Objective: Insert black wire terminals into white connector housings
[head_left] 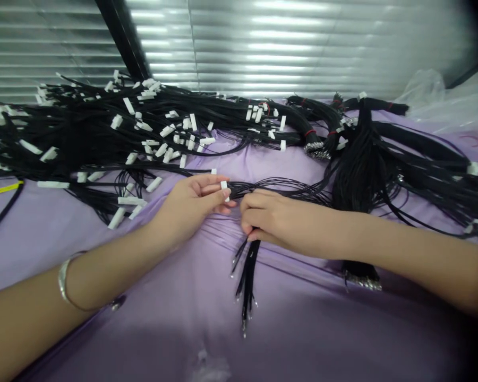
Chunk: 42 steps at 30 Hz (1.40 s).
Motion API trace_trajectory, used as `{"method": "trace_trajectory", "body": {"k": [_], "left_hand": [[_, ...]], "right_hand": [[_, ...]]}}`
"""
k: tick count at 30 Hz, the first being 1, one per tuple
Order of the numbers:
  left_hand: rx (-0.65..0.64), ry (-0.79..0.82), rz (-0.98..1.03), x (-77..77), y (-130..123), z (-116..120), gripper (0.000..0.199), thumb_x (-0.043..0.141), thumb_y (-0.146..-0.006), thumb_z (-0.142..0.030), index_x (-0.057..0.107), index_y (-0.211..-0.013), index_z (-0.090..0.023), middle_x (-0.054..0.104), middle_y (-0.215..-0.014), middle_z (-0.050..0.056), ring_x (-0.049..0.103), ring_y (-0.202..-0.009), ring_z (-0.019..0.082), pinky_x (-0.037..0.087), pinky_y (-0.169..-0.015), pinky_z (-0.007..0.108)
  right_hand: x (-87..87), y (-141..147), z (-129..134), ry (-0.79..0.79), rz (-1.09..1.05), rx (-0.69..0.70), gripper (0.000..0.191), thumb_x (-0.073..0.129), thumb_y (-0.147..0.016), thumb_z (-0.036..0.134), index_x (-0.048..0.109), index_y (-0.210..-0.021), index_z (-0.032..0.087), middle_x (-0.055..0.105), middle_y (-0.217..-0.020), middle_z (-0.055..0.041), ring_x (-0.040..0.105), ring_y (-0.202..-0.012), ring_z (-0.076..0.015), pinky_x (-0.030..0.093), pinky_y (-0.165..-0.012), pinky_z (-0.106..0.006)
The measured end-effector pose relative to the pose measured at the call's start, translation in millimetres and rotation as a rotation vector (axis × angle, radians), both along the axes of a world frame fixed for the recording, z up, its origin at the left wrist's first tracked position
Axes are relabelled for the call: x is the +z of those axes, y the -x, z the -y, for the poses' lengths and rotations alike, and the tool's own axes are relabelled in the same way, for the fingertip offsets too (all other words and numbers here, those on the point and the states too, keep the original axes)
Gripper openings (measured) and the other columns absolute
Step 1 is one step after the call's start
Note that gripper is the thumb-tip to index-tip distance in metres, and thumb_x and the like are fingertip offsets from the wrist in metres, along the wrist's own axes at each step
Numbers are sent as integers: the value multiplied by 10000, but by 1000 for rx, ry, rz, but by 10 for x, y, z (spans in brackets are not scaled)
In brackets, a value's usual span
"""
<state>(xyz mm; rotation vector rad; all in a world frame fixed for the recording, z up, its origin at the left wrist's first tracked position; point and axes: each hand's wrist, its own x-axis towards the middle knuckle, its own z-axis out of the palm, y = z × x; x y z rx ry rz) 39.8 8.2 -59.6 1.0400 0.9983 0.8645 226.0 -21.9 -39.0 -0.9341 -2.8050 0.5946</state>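
Between the thumb and fingers of my left hand (201, 196) is a white plastic connector (225, 190), with thin black wires (279, 184) running from it to the right. Just beside it, my right hand (263, 215) is closed around a small bunch of black wires (247, 281). Their loose ends hang down below that hand and carry small shiny metal terminals. The fingertips of the right hand are partly hidden behind its knuckles.
A large heap of black cables (83, 132) with white connectors lies along the back left. To the right is a thick bundle of black wires (358, 175), with more cables beyond. Purple cloth (163, 318) covers the surface, and window blinds (242, 42) stand behind.
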Motion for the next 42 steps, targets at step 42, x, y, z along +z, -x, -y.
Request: {"method": "trace_trajectory", "body": {"k": [42], "left_hand": [[-160, 206, -14, 14, 80, 324, 188, 653, -811, -112, 527, -940, -166, 715, -797, 0, 710, -752, 109, 550, -713, 144]], "right_hand": [[186, 44, 91, 184, -130, -592, 168, 545, -734, 225, 566, -572, 187, 473, -452, 72, 364, -411, -43, 266, -384, -206]]}}
